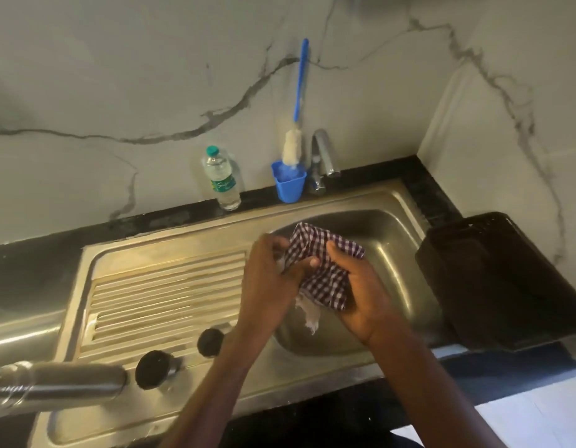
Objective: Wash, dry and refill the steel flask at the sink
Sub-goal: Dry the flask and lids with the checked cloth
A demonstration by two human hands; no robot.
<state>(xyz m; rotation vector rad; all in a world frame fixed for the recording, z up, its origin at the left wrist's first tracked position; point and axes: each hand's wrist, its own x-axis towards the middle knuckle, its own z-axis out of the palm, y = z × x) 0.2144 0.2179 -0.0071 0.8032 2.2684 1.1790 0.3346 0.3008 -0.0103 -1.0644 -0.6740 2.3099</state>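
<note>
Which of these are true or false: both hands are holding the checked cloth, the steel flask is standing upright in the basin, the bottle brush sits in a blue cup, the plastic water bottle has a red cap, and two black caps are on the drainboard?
1. Both hands hold the checked cloth. True: the left hand and the right hand grip it over the sink.
2. The steel flask stands upright in the basin. False: it lies on its side at the drainboard's near left edge.
3. The bottle brush sits in the blue cup. True.
4. The plastic water bottle has a red cap. False: the cap is green.
5. Two black caps are on the drainboard. True.
</note>
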